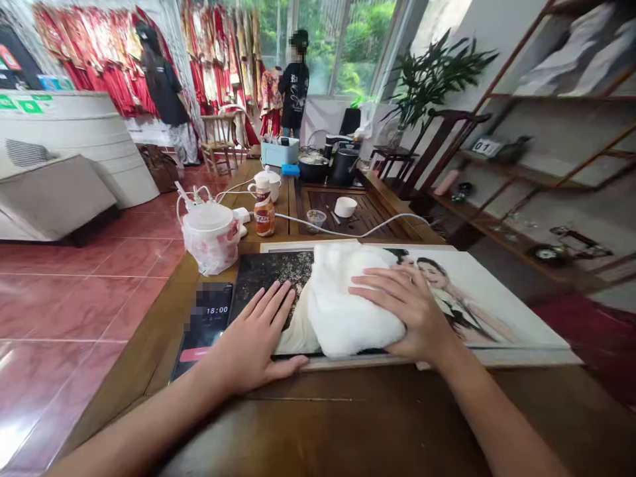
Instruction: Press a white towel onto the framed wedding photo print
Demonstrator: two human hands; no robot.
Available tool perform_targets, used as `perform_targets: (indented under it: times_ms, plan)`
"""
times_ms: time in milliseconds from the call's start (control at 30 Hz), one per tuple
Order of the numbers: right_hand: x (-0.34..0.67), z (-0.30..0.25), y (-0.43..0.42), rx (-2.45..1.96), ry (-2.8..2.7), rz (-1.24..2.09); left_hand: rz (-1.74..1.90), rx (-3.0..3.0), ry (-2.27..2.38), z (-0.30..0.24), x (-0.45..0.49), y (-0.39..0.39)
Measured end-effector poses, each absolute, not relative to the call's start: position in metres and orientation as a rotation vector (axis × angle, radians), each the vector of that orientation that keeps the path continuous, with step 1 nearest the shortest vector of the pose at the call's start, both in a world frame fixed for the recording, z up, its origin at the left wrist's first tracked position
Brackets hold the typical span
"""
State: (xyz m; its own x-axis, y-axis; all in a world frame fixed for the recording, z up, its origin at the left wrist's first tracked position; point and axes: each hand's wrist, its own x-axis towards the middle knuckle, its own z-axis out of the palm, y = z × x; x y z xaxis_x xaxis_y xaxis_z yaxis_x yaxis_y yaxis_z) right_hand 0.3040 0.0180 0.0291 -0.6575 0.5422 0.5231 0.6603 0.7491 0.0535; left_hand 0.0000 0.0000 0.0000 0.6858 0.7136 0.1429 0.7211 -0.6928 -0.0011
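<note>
A large framed photo print (497, 291) lies flat on the wooden table (348, 424) in front of me. My right hand (410, 308) presses down on a folded white cloth (342, 298) that rests on the middle of the print, fingers curled over it. My left hand (256, 338) lies flat with fingers stretched out on the dark left part of the print, holding it steady. A phone (205, 321) showing 18:00 lies just left of that hand.
A white plastic bag over a container (211, 235), a drink bottle (264, 207), a white cable (348, 232) and a tea tray with cups (345, 207) and a kettle (344, 165) stand farther back. Shelves (546, 165) on the right. Two people stand by red garments (99, 59).
</note>
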Motion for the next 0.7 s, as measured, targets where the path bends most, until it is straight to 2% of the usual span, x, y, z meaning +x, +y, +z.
perform_targets:
  times_ms: [200, 367, 533, 700]
  plan:
    - [0.2920, 0.0303, 0.0109, -0.804, -2.550, -0.288, -0.254, -2.849, -1.173, -0.0009, 0.0005, 0.0017]
    - [0.2987, 0.0305, 0.0142, -0.921, -2.441, -0.385, -0.285, -2.846, -1.197, -0.0018, 0.0002, 0.0023]
    - [0.2902, 0.0293, 0.0099, -0.834, -2.497, -0.287, -0.274, -2.848, -1.178, -0.0010, 0.0000, 0.0024]
    - [0.2958, 0.0272, 0.0139, -0.928, -2.414, -0.367, -0.259, -2.839, -1.186, -0.0011, 0.0007, 0.0016]
